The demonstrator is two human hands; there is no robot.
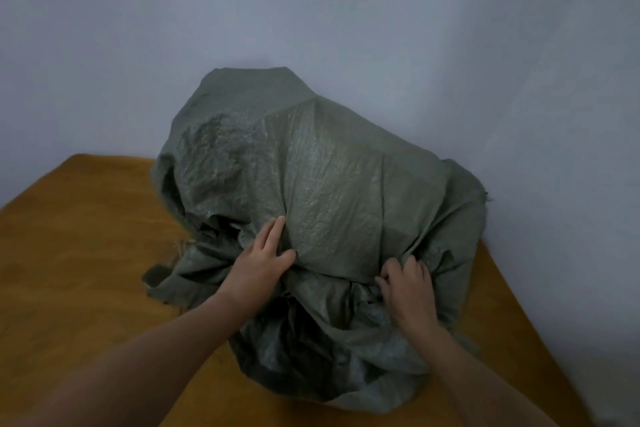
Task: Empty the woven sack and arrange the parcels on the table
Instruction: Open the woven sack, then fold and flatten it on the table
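- Table [79, 253], mustard-yellow, stands against a pale wall [138, 28].
- Woven sack [329, 184], grey-green and bulging, lies on the table against the wall.
- Left hand [263, 253]: fingers straight, together, pressing the sack.
- Right hand [408, 284]: fingers curled, bunching sack fabric.

A plain indoor room: pale blue-grey plastered walls [104, 45] meet in a corner, and a mustard-brown flat-topped counter [86, 253] stands pushed into it, carrying a bulky grey-green woven plastic sack [329, 166]. Whether it is a home or a storeroom cannot be told.
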